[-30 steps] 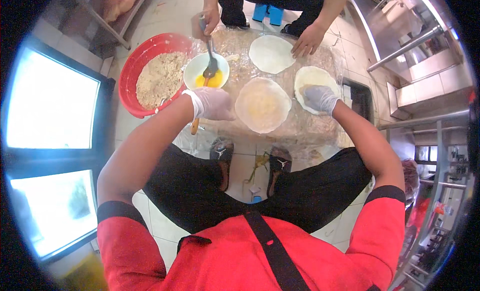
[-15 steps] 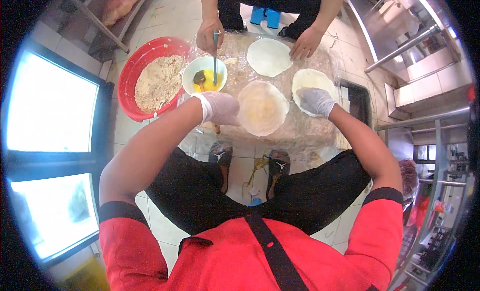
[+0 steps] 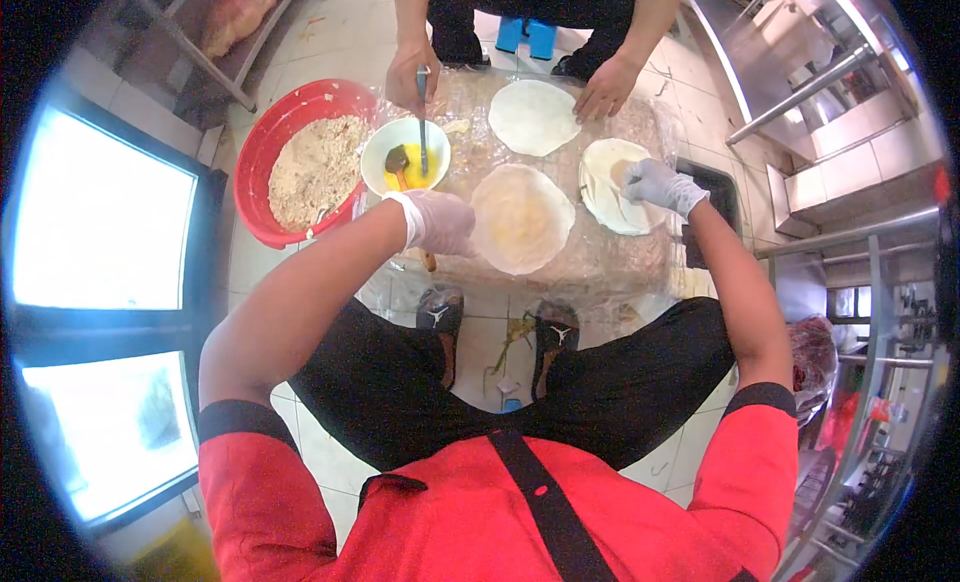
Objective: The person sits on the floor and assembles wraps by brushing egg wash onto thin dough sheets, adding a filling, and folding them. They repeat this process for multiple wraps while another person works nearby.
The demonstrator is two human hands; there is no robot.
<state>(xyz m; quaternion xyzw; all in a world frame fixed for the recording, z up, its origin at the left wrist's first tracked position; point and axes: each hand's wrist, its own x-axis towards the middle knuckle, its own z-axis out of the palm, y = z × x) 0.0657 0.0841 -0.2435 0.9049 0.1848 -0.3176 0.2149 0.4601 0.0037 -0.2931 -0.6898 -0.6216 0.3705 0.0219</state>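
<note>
My right hand (image 3: 664, 188), in a thin clear glove, is closed at the right edge of a pale round dough sheet (image 3: 605, 197). That edge is lifted and partly folded over between my fingers. My gloved left hand (image 3: 440, 222) is at the left edge of the middle dough sheet (image 3: 522, 227), which has a yellowish wet patch; how its fingers lie is hard to make out. Just beyond my left hand stands a white bowl (image 3: 374, 162) of yellow liquid, probably beaten egg. In the bowl are a brown spoon (image 3: 398, 162) and a grey-handled utensil (image 3: 423, 122).
Opposite, a person's hand (image 3: 413, 74) grips the grey handle; their other hand (image 3: 602, 88) touches a far dough sheet (image 3: 533, 118). A red basin (image 3: 250, 197) of crumbly filling stands at the left. Plastic film (image 3: 460, 92) covers the low table. Metal shelving (image 3: 800, 112) is at right.
My right hand has moved right and slightly up, from over the right dough sheet to its edge, raising that edge. My left hand has hardly moved.
</note>
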